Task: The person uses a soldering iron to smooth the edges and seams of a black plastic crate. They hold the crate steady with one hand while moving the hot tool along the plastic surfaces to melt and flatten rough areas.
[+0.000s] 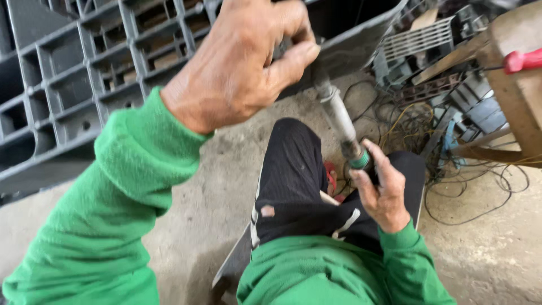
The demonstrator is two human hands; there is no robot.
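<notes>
- My left hand (240, 56) is raised close to the camera, fingers curled and pressed against the edge of a grey plastic pallet (73, 85) that stands tilted up at the left and top of the view.
- I cannot tell whether those fingers pinch a small part or only press on the pallet's edge.
- My right hand (384, 192) sits lower, fingers wrapped around the bottom end of a long grey metal tool (339, 116) with a green band (359, 161) just above my grip.
- The tool slants up and to the left from that hand; its upper end meets the pallet just beside my left fingertips.
- Both arms are in green sleeves (113, 214), and my knees in black trousers (293, 169) are under the tool.
- Tangled wires (406, 124) lie on the concrete floor (491, 254) to the right, near a wooden stool leg (516, 96) and a red handle (522, 59) resting on top.
</notes>
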